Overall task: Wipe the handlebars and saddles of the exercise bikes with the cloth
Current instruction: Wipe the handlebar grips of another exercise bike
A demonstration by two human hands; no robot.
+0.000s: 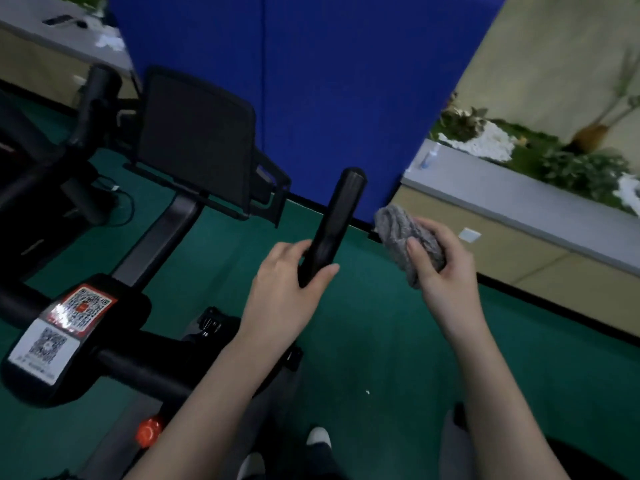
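Note:
The black right handlebar grip (341, 209) of the exercise bike rises forward in the middle of the view. My left hand (287, 282) grips its lower part, thumb across the front. My right hand (441, 268) holds a bunched grey cloth (401, 233) just to the right of the bar, apart from it. The bike's black screen (195, 140) stands tilted behind the bar. A label with QR codes (65, 327) covers the handlebar's centre block. No saddle is in view.
A second bike's black handlebars (93, 98) stand at the far left. A blue partition (311, 81) rises ahead. A low grey-topped planter wall (519, 209) with plants and a small spray bottle (429, 157) runs along the right. Green carpet covers the floor.

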